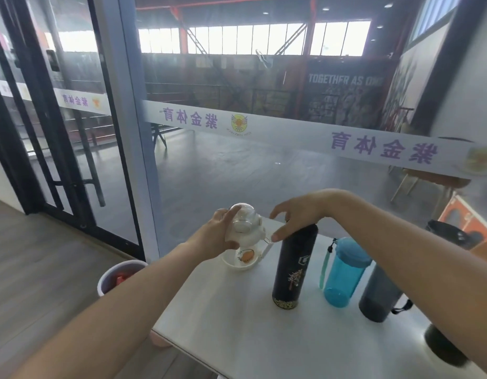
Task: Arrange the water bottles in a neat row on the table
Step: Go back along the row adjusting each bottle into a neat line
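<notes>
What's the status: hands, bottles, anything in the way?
Left hand gripping clear bottle, right hand open beside it. Black, blue, grey bottles upright in row. Nothing blocking.

Bottle colours on the white surface [237,337]

Clear bottle [243,236] had a white lid and an orange mark with dark lettering; black flask [294,269] bore a pinkish tree motif, a white emblem and a gold-patterned base band; blue bottle [346,274] was translucent with a teal strap; grey bottle [379,294] was smoky dark.

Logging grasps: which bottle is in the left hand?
The clear bottle, leftmost, gripped by the left hand; the black, blue and grey ones stand ungripped.
</notes>
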